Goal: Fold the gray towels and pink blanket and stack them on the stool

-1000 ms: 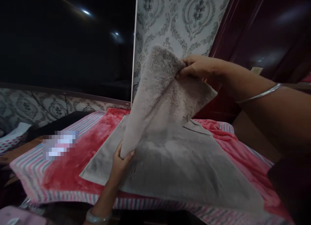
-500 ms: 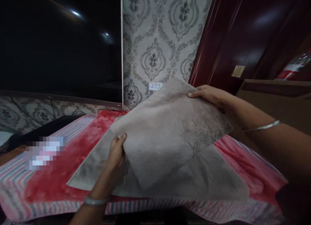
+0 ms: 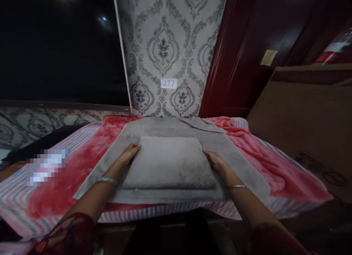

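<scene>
A folded grey towel (image 3: 170, 163) lies nearly level over a larger spread grey towel (image 3: 110, 174), its fold facing me. My left hand (image 3: 130, 154) grips its far left edge, thumb on top and fingers hidden beneath. At the opposite edge, my right hand (image 3: 214, 159) pinches the cloth in the same way. Whether the folded towel rests fully on the cloth below or is slightly raised, I cannot tell. Behind it, one far part of the spread towel is turned over in a crease.
Under the towels are a red plush blanket (image 3: 63, 181) and a striped cover (image 3: 16, 196). A television (image 3: 60, 53) stands at the back left. A cardboard box (image 3: 302, 119) is at the right, near a dark red door frame (image 3: 217, 71). A "277" label (image 3: 168, 83) is on the wallpaper.
The folded towel was held up and tilted, right side high. It has come down level onto the spread towel, and my right hand has lowered to its right edge.
</scene>
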{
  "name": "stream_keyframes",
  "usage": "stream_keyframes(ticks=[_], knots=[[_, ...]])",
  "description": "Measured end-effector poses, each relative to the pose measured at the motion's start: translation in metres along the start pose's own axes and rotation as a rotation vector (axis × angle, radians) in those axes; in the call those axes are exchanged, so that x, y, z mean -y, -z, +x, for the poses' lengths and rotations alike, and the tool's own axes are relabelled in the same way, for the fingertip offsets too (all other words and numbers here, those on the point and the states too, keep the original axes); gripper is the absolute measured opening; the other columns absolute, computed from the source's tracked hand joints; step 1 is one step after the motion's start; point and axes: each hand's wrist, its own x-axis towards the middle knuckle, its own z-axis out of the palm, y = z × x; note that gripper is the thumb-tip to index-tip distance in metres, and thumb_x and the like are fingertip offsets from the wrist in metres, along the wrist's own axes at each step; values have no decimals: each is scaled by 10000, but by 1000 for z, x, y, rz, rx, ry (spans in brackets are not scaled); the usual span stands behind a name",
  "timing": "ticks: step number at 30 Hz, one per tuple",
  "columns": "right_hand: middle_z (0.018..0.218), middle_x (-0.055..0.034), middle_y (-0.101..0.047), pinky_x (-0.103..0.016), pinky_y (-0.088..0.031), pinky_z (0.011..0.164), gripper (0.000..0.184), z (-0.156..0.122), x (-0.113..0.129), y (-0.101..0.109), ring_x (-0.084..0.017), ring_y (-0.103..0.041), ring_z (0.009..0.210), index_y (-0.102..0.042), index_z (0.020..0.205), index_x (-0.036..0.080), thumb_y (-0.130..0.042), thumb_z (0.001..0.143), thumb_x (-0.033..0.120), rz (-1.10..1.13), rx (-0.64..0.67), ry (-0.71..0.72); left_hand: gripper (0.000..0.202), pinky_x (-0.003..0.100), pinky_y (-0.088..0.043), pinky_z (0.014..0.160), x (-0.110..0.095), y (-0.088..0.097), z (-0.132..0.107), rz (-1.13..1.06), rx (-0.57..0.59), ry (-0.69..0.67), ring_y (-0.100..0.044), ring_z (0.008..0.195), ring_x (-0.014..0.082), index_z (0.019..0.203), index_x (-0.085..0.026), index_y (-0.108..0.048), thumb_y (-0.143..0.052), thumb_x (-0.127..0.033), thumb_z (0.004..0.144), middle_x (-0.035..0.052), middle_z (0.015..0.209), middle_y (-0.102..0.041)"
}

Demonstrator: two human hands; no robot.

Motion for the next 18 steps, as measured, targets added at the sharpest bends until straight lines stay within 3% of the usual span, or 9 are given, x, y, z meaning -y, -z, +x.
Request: stream_keyframes(ticks=[4,8,12,18], knots=[[895,-71,-775,-332,-576,755,342,8,-6,8,-220,-722,788,-686,1134,158,-622,835,310,-38,-10,61,511,408,-507,908,4,-12,-3,168,-75,-133,-666,1088,358,1183,-182,-599,-707,-231,686,126,961,-732],[1141,-70,-751,-392,-534,953,496,13,-12,11,-234,-699,1017,-649,1257,179,-662,775,299,-225,-99,318,646,464,-453,1021,3,-16,-5,313,-79,-211,-635,1173,370,1403,-140,-477,-617,-227,779,174,1092,-724],[1216,-66,-729,-417,-501,1014,516,14,-26,14,-231,-677,1079,-639,1292,184,-640,797,327,-297,-144,382,574,426,-474,1020,13,-19,-5,497,-117,-289,-646,1177,338,1399,-111,-493,-554,-253,846,196,1187,-707],[1120,-66,-762,-416,-508,1003,409,11,-40,21,-241,-686,1072,-713,1170,175,-532,892,414,-267,-103,345,514,427,-507,987,20,-17,7,495,-145,-274,-665,1136,329,1278,-149,-581,-630,-331,800,158,1146,-735]])
